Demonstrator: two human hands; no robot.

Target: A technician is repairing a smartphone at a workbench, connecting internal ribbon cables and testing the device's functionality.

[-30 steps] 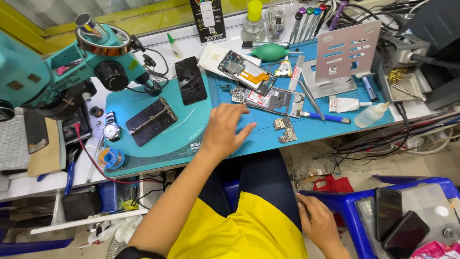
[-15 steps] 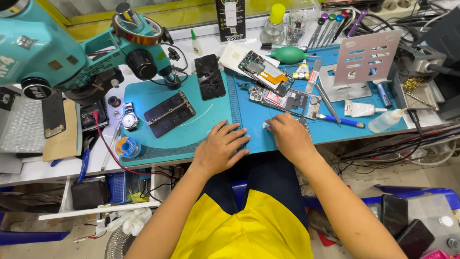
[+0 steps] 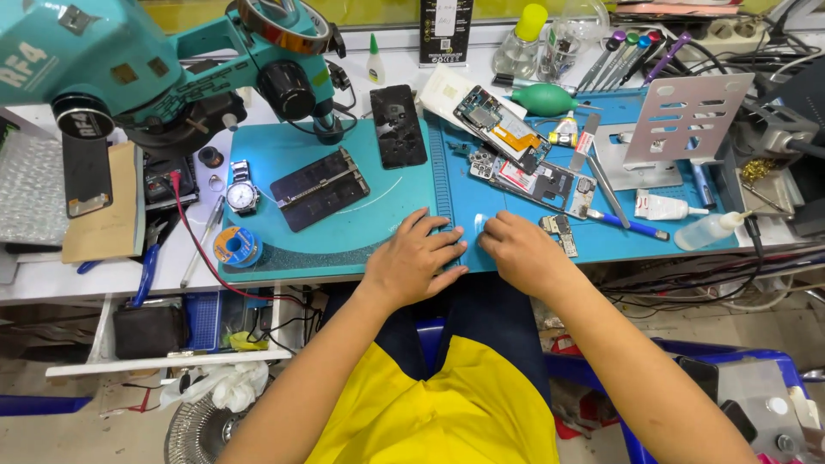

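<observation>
Blue and teal repair mats cover my bench, crowded with tools under a teal microscope. From the head camera, my left hand lies flat on the mat, fingers loosely spread, gripping nothing. My right hand rests beside it, fingers curled, fingertips pinching at a small clear piece near the mat's front edge; it is too small to tell which way it points. An opened phone lies just beyond, long axis running left-right, slightly tilted.
</observation>
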